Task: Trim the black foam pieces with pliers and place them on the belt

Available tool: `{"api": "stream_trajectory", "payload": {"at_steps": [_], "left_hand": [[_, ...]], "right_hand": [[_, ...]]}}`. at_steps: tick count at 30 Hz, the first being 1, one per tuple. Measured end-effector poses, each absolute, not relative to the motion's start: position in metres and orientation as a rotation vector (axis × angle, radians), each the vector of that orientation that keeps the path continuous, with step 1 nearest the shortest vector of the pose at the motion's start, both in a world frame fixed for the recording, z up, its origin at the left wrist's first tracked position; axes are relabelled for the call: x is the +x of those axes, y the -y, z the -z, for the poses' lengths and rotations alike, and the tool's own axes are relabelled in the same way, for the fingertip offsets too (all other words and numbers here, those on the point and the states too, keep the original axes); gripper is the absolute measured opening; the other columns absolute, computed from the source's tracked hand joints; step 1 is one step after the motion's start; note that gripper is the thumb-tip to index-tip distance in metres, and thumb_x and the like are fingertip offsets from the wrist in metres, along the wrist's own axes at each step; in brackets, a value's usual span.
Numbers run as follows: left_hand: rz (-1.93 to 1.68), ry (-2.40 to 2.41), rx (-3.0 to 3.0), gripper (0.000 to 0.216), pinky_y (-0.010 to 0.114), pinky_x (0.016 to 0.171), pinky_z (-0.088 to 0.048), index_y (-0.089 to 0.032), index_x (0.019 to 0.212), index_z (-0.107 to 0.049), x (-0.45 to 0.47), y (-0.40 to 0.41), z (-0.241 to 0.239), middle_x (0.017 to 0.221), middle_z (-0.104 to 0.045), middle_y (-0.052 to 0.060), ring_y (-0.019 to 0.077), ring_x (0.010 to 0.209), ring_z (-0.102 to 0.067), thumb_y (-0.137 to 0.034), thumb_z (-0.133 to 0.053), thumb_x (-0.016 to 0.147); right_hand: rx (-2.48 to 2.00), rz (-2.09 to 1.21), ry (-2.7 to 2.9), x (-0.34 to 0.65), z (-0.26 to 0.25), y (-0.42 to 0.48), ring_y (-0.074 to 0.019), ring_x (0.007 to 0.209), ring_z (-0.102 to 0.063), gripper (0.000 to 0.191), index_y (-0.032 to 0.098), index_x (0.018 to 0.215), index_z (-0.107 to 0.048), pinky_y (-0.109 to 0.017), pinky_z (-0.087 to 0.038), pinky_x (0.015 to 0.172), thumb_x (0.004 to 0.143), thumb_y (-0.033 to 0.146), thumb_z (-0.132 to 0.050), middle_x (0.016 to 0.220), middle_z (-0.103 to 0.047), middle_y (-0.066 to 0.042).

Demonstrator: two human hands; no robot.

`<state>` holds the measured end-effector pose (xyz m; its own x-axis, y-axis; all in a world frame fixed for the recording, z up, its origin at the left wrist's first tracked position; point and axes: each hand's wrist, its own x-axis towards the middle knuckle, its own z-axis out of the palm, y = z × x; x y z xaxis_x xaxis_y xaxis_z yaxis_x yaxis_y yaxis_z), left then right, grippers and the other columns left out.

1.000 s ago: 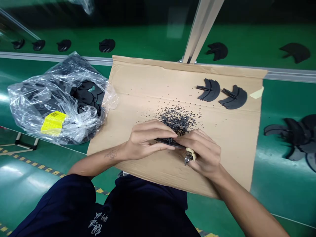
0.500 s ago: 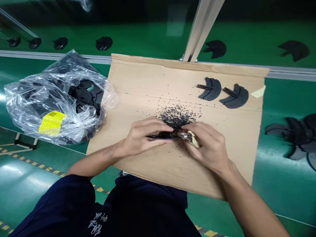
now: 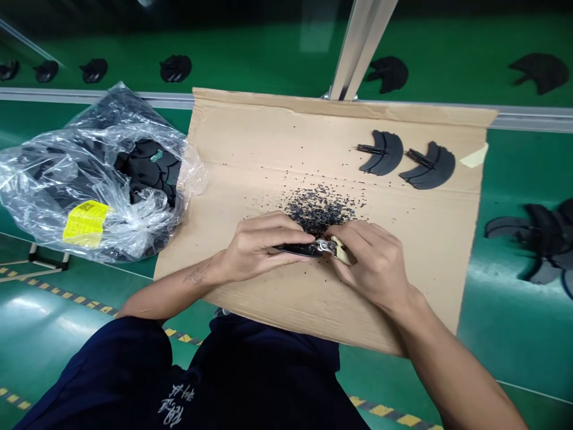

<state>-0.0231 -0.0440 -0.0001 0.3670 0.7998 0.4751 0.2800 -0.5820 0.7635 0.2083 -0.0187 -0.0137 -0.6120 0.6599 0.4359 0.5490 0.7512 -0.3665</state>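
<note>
My left hand [image 3: 264, 246] is closed around a black plastic part [image 3: 295, 249], holding it low over the cardboard with fingers above and thumb below. Closed as well, my right hand [image 3: 373, 260] grips cutting pliers [image 3: 333, 247] with pale yellow handles. Their metal jaws are at the right end of the black part; the exact contact is too small to make out. Just beyond both hands lies a heap of tiny black clippings [image 3: 320, 209], scattered over the cardboard sheet [image 3: 250, 125].
Two black curved parts [image 3: 382, 153] lie at the cardboard's upper right. A clear plastic bag [image 3: 36, 173] filled with black parts stands on the left. More black parts [image 3: 546, 239] are piled at right. A metal post [image 3: 364, 48] rises behind the cardboard.
The pliers have turned, and their jaws now sit closer to the black part's right end. My left hand stays nearly in place. The view has shifted slightly.
</note>
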Motion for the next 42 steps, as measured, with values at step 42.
{"api": "stream_trajectory", "payload": {"at_steps": [42], "left_hand": [[-1.285,-1.001,2.14,0.019,0.029,0.083,-0.06,-0.016,0.104,-0.069,-0.022,0.04,0.006,0.094,-0.076,0.007,0.0156,0.093,-0.072,-0.027,-0.075,0.089]], "right_hand": [[-0.885,-0.571,2.199,0.202,0.005,0.022,-0.0159,0.069,-0.065,0.01,0.019,0.096,-0.069,-0.029,-0.048,0.064,0.093,0.02,-0.059,0.079,-0.073,-0.004]]}}
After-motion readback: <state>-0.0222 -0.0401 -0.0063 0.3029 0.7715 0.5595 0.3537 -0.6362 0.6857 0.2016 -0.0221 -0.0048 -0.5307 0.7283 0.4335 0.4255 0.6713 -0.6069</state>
